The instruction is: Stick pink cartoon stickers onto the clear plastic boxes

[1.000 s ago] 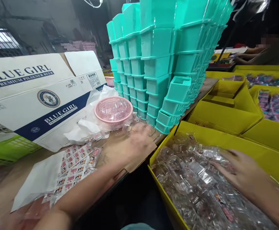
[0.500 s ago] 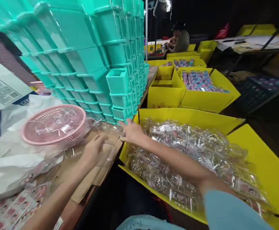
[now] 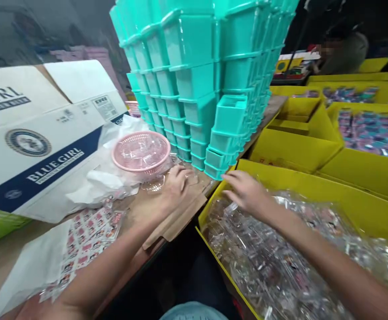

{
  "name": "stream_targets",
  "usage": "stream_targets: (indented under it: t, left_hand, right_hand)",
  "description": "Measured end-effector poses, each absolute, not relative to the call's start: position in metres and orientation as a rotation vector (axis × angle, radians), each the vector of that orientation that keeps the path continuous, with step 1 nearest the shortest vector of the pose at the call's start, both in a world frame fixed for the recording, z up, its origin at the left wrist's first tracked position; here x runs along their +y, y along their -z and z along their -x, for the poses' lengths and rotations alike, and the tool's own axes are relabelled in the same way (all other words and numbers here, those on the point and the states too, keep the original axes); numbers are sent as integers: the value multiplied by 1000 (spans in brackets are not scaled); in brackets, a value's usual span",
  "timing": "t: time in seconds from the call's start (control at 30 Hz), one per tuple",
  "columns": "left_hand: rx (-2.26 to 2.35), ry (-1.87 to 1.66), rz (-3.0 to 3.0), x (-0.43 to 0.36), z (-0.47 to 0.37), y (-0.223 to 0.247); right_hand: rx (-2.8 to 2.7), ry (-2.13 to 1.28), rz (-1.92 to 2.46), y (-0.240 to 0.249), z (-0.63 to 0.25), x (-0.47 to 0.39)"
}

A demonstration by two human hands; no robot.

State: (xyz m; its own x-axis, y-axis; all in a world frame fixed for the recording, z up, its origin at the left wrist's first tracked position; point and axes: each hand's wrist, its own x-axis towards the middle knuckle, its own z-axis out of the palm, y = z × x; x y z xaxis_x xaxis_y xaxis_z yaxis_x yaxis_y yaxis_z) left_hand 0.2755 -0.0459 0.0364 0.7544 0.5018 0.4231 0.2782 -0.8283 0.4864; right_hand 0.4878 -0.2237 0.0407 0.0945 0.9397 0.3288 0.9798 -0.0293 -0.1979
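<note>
My left hand [image 3: 175,184] rests low over the cardboard-covered table, its fingers curled down among clear plastic pieces [image 3: 154,183]. What lies under those fingers is hidden. My right hand [image 3: 247,191] hovers over the near corner of a yellow box [image 3: 314,189], fingers stretched and apart, holding nothing I can see. That box is heaped with clear plastic cases [image 3: 267,253], some showing pink printed pieces. Just beyond both hands rises a tall stack of turquoise plastic bins [image 3: 199,118]. A pink basket [image 3: 116,162] with clear plastic parts in it stands left of the stack.
Printed sticker sheets [image 3: 87,235] lie at the table's near left. A white and blue carton [image 3: 57,129] stands behind them. More yellow boxes [image 3: 294,149] sit at the back right, one with pink and blue packets [image 3: 374,129]. A person [image 3: 344,53] sits farther back.
The view has swung left, bringing more of the carton and sticker sheets into sight. My left hand has moved closer to the pink basket and curled more. My right hand has drawn back from the bins.
</note>
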Motion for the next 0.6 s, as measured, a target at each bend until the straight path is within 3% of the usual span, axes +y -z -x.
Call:
stream_targets:
  t: [0.1, 0.2, 0.43, 0.6]
  left_hand:
    - [807, -742, -2460, -4, -226, -25]
    - [897, -672, -2310, 15, -194, -10]
    - [890, -528, -1743, 40, -165, -24]
    - [882, -423, -1405, 62, -205, -23]
  right_hand:
    - [-1942, -89, 1983, -30, -433, -114]
    - [-1826, -199, 2070, -13, -415, -59]
    - [-1655, -759, 1848, -40, -458, -31]
    - [-1446, -1067, 1452, -52, -466, -29]
